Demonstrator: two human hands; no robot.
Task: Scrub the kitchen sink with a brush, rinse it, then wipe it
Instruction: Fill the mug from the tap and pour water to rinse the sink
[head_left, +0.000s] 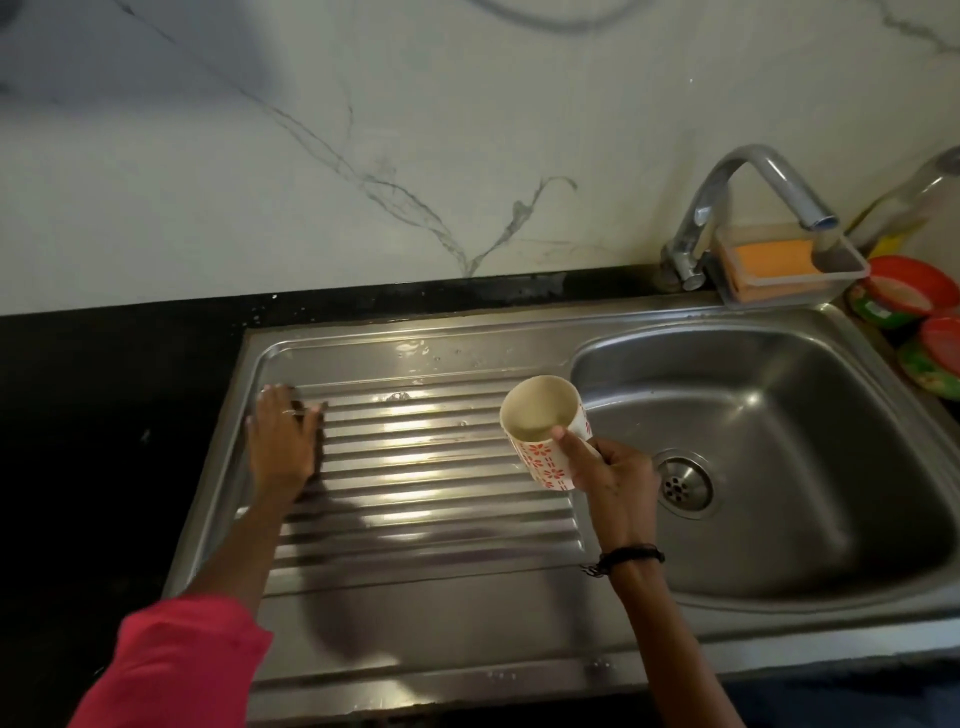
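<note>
Pink sleeve (176, 670) nearest; steel sink (519, 613) set in the black tabletop (104, 415). Left hand (283, 441) presses flat on a dark scrubber on the ribbed drainboard. Right hand (608, 478) grips a patterned cup (545, 431) beside the basin.

Left hand (284, 436) presses the drainboard (441, 457); right hand (615, 475) holds a mug (545, 431).

Drainboard (431, 457) lies left of basin (779, 415); tap (748, 208) behind.
</note>
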